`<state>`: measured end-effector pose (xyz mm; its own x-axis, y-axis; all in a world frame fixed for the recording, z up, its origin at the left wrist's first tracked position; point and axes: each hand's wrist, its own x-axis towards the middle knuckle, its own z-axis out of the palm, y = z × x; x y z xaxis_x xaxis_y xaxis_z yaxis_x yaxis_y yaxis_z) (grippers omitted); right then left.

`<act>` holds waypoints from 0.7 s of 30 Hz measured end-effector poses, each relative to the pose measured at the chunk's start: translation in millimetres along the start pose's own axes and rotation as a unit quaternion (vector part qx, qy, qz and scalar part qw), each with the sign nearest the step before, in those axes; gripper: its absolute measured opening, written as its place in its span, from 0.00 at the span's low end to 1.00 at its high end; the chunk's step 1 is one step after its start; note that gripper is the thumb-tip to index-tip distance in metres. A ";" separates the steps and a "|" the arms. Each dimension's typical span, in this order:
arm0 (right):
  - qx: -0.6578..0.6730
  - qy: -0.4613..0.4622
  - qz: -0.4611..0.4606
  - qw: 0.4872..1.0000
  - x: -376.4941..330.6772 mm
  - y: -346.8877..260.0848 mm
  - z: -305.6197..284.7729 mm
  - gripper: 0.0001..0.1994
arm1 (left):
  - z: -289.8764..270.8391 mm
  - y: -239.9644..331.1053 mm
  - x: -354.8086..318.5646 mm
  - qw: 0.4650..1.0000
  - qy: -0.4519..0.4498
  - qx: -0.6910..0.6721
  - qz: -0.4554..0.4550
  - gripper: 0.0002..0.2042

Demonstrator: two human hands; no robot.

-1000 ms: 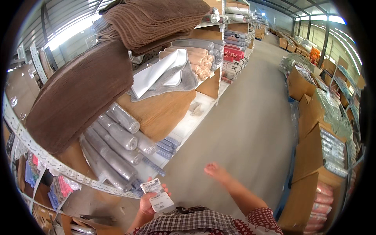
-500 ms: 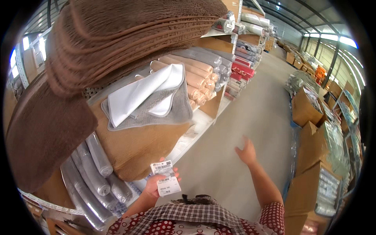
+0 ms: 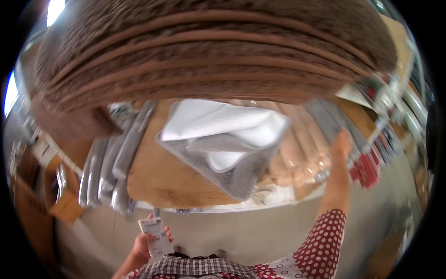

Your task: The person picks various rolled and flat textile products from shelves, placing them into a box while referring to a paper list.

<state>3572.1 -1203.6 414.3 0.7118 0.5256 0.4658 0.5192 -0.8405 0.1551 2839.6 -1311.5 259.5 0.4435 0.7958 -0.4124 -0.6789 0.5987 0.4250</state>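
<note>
Low in front of me, my left hand (image 3: 143, 242) is closed on a white printed label sheet (image 3: 157, 237), thumb across its front. My right hand (image 3: 341, 143) reaches forward on the right, in front of grey plastic-wrapped rolls (image 3: 325, 118); its fingers are blurred, and I cannot tell whether it touches them. Between the hands, a folded grey plush mat (image 3: 241, 179) with a white backing (image 3: 209, 118) lies on a tan plush piece (image 3: 153, 176). Peach wrapped rolls (image 3: 302, 139) sit beside the mat.
A thick stack of brown plush mats (image 3: 209, 51) overhangs the shelf close above. Grey wrapped rolls (image 3: 125, 149) jut out at the left. Red packages (image 3: 364, 169) lie further right. A carton (image 3: 69, 207) stands at far left, and grey floor (image 3: 223, 223) runs below the shelf.
My view has swung left to face the shelf. My right hand has gone from over the aisle floor to beside the grey rolls. My left hand still holds the label sheet.
</note>
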 end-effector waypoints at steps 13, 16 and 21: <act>0.358 0.120 -0.052 0.924 -239.1 17.5 16.6 0.22 | -79.7 7.0 -68.3 0.987 -0.106 -0.093 0.079 0.44; 0.497 -0.155 -0.015 0.854 -407.8 -36.8 14.4 0.22 | -128.2 29.6 -90.9 0.985 -0.102 -0.113 0.080 0.44; 0.491 -0.618 0.133 0.600 -657.7 -128.2 -20.3 0.22 | -231.5 93.4 -170.8 0.981 -0.089 -0.135 0.106 0.44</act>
<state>3027.8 -1444.2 105.8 0.3232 0.5968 -0.7344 -0.0933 -0.7522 -0.6523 2564.9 -1412.6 183.1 0.3542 0.9176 -0.1802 -0.8864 0.3909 0.2479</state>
